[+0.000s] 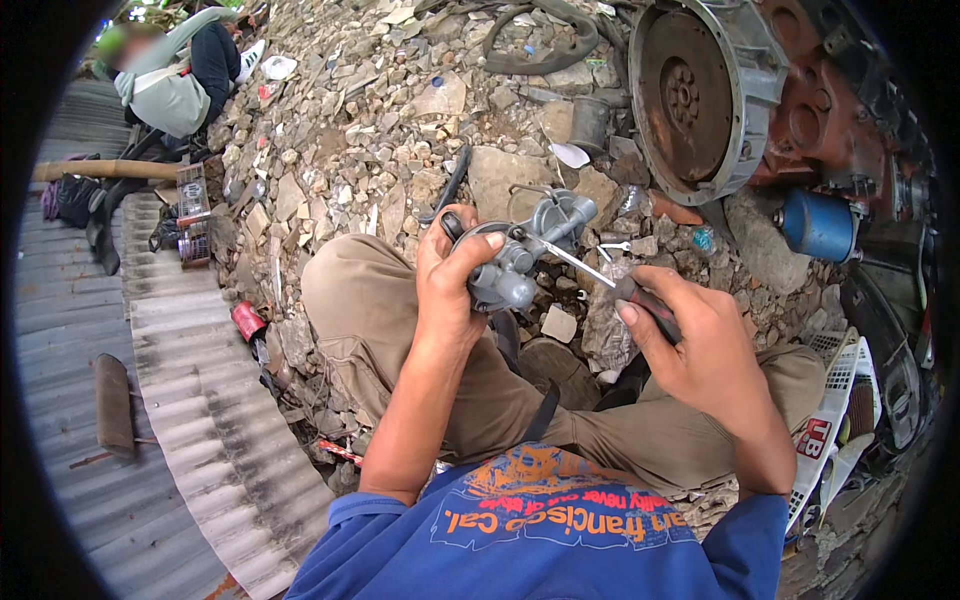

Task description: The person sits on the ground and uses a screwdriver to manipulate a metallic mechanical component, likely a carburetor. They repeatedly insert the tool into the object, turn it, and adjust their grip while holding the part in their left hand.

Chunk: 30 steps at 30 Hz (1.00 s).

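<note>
My left hand is closed around a grey cast-metal engine part with rounded housings and a bent wire or thin tube on top. It is held up over my lap, the thumb lying across its near face. My right hand grips the dark and red handle of a screwdriver. Its bare shaft points up and left, and the tip meets the part near its middle. The exact spot where the tip sits is too small to make out. Below the part, a small open-ended wrench lies among the stones.
Rubble and broken stone cover the ground ahead. A large engine housing with a round brown flywheel stands at the far right, beside a blue cylindrical filter. Corrugated sheets lie on the left. Another person sits at the far left.
</note>
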Motion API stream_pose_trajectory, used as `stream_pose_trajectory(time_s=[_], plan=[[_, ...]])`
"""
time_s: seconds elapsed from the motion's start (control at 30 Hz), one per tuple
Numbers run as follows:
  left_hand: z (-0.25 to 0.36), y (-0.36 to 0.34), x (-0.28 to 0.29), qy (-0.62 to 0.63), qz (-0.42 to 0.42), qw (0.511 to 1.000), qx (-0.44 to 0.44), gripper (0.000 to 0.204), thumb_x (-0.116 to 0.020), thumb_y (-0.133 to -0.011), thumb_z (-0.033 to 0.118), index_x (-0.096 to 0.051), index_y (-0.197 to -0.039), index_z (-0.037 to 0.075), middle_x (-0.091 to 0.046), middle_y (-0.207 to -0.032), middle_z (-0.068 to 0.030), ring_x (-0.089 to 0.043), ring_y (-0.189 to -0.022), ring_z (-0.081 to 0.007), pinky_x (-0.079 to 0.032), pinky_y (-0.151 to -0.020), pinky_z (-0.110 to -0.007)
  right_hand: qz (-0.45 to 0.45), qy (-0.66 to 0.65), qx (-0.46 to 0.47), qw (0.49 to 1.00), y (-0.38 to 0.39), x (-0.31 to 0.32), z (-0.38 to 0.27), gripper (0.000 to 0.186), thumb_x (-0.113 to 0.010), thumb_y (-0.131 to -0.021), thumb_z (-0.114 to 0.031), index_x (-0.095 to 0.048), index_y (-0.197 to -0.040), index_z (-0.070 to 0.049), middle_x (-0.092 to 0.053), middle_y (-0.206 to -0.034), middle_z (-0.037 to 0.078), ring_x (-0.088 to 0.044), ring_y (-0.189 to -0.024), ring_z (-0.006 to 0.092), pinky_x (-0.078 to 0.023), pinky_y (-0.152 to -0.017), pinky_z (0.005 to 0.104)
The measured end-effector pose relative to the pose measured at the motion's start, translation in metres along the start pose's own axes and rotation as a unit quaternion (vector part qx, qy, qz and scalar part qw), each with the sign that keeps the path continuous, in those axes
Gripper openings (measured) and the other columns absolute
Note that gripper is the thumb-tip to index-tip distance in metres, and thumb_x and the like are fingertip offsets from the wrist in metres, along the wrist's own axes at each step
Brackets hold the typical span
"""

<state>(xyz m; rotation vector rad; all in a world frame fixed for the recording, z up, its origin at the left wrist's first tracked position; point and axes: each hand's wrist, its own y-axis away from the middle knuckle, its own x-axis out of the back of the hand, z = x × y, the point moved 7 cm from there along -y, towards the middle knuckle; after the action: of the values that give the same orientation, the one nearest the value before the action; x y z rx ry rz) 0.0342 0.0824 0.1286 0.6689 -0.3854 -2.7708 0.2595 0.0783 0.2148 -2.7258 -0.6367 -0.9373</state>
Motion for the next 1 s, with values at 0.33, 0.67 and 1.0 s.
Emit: stream_pose_trajectory(time_s=[0.33, 0.67, 1.0], plan=[[0.002, 0.001, 0.005, 0.005, 0.010, 1.000, -0.014, 0.026, -0.069, -0.076, 0.008, -0.049, -0.092, 0.008, -0.055, -0.078, -0.0011, -0.054, -0.065, -0.0089, -0.044, -0.059, -0.024, -0.001, -0.008, 0.014, 1.000, -0.002, -0.008, 0.000, 0.027, -0.066, -0.093, -0.013, -0.061, -0.110, 0.007, -0.069, -0.090, 0.024, -0.069, -0.080, 0.0398, -0.054, -0.068, 0.0441], [0.009, 0.005, 0.005, -0.018, 0.020, 0.999, -0.047, 0.028, -0.071, -0.074, 0.007, -0.049, -0.091, 0.009, -0.054, -0.079, 0.0004, -0.051, -0.070, -0.0081, -0.042, -0.064, -0.024, 0.000, -0.034, 0.007, 0.999, -0.002, -0.010, 0.000, 0.027, -0.067, -0.093, -0.013, -0.062, -0.108, 0.009, -0.069, -0.088, 0.025, -0.069, -0.079, 0.0393, -0.054, -0.067, 0.0431], [0.011, 0.006, 0.003, -0.031, 0.012, 0.998, -0.059, 0.031, -0.072, -0.074, 0.005, -0.048, -0.093, 0.008, -0.058, -0.079, -0.0007, -0.052, -0.069, -0.0074, -0.042, -0.063, -0.023, -0.016, -0.059, -0.020, 0.998, -0.002, -0.010, 0.003, 0.026, -0.067, -0.093, -0.014, -0.062, -0.105, 0.009, -0.067, -0.080, 0.025, -0.069, -0.073, 0.0387, -0.052, -0.062, 0.0418]])
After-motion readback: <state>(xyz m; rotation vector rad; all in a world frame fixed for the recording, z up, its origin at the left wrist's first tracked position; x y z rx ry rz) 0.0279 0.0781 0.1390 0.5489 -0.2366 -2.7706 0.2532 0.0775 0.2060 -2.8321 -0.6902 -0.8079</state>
